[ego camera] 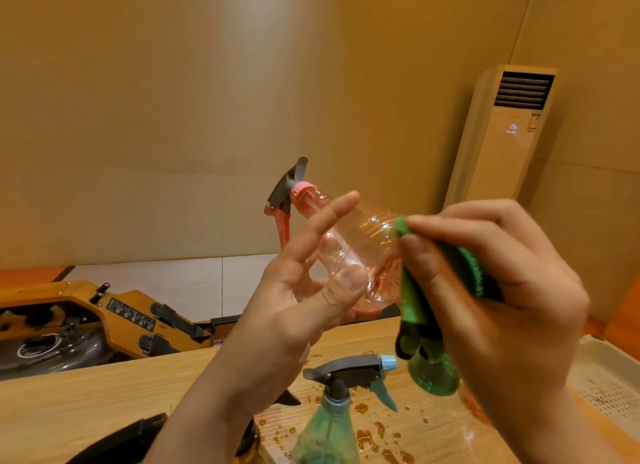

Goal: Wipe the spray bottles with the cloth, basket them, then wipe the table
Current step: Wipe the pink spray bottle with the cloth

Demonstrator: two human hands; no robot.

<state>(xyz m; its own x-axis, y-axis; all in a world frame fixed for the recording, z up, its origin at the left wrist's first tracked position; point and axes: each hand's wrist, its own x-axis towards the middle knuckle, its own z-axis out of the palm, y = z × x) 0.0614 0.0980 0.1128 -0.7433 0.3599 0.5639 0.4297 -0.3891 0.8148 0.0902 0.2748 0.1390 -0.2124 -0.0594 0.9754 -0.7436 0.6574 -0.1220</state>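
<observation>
Head view: clear pink plastic spray bottle [356,256], aloft over wet wooden table [104,411]. Your left hand [304,290] grips its body; your right hand [502,290] pinches green fuzzy cloth [414,297] against its base. Probably light, slick: hold ribbed waist.

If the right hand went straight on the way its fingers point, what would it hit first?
The pink spray bottle, most likely: the right hand, pinching the green cloth, points at its body, which the left hand holds.
</observation>
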